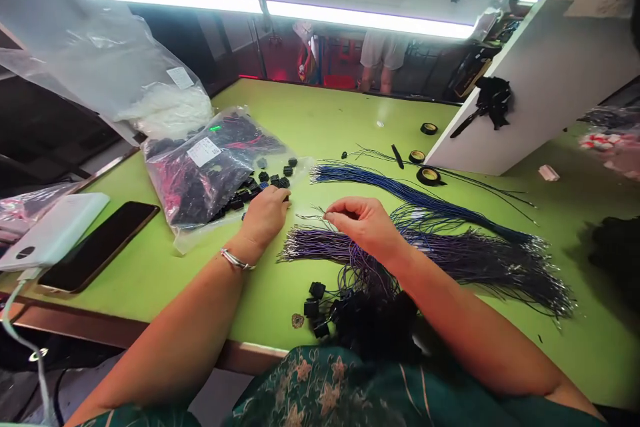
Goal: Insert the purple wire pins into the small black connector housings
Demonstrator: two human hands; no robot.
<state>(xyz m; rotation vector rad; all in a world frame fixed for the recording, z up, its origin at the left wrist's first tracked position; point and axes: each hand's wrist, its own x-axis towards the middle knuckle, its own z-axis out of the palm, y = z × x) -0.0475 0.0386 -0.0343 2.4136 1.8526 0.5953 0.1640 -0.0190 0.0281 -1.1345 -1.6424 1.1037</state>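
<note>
My left hand is at the edge of a heap of small black plastic connectors, its fingers curled in. A dark connector shows at its fingertips, partly hidden. My right hand pinches the ends of a few thin wires between thumb and forefinger. Beneath it lies a bundle of purple and black wires with metal terminals at the ends. Behind that stretches a bundle of blue wires. Close to my body sits a pile of black connectors with wires attached.
A clear bag of dark parts lies at the left, near a phone and a white power bank. Rolls of black tape and a black pen-like tool lie beside a white upright panel. A lamp spans the back.
</note>
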